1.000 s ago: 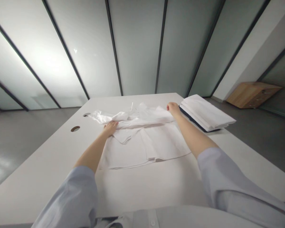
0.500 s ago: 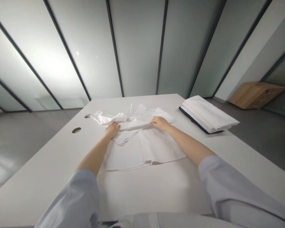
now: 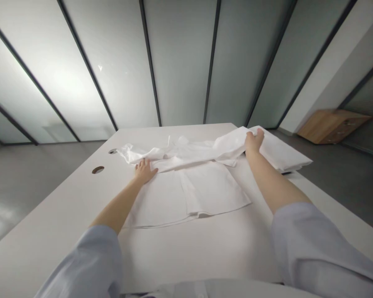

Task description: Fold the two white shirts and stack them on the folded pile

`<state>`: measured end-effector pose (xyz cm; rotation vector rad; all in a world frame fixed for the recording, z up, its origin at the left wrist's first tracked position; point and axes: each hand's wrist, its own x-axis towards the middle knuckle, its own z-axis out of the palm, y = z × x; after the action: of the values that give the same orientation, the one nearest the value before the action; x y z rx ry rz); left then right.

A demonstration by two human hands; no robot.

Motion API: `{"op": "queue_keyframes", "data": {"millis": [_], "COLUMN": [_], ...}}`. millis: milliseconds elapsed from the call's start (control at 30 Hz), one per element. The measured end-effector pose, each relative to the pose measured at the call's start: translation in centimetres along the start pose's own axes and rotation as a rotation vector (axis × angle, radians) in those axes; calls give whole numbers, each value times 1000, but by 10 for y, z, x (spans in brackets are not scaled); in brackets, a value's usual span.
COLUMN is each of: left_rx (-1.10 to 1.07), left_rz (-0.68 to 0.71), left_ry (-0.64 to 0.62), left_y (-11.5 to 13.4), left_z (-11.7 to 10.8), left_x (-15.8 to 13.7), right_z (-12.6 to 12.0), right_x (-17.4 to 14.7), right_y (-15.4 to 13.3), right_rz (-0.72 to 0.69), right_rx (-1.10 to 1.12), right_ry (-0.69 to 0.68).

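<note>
A white garment point(image 3: 217, 186), which looks like a shirt, lies on the table in front of me with its straight hem toward me. My left hand point(image 3: 145, 170) rests flat on its left side, fingers spread. At the right, my right hand point(image 3: 254, 140) is closed on a long white sleeve-like part point(image 3: 233, 140) and holds it stretched out sideways, raised off the table. That cloth passes in front of a folded white stack point(image 3: 279, 151). Crumpled, shiny, thin material point(image 3: 129, 154) lies beyond my left hand; whether it belongs to the garment I cannot tell.
The white table point(image 3: 186, 252) has two round cable holes, the nearer one point(image 3: 98, 169) left of my left hand. Behind the table stands a frosted glass wall point(image 3: 180, 62) with dark frames. A wooden cabinet point(image 3: 332, 126) is on the floor at the far right.
My right hand has moved right and up, drawing part of the white garment out toward the folded stack. My left hand has stayed near its place, its fingers now more spread.
</note>
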<state>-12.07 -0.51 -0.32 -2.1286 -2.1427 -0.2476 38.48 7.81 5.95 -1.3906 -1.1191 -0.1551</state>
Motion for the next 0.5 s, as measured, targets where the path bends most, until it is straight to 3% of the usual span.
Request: {"op": "queue_keyframes", "data": {"millis": [67, 167, 267, 400, 500], "left_rx": [22, 18, -52, -149, -150], "left_rz": [144, 389, 403, 225, 198], "left_ry": [128, 103, -8, -107, -141], "left_y": [16, 41, 55, 54, 49], "left_z": [-7, -9, -3, 4, 4], "left_x": [-2, 2, 10, 20, 26], "right_z": [8, 28, 46, 52, 47], "right_x": [-22, -74, -127, -167, -176], "right_y": [-15, -48, -73, -84, -86], "right_rz": [-64, -281, -442, -414, -417], "right_rx": [-46, -102, -269, -533, -584], "right_ry": [-65, -584, -970, -1093, -1137]}}
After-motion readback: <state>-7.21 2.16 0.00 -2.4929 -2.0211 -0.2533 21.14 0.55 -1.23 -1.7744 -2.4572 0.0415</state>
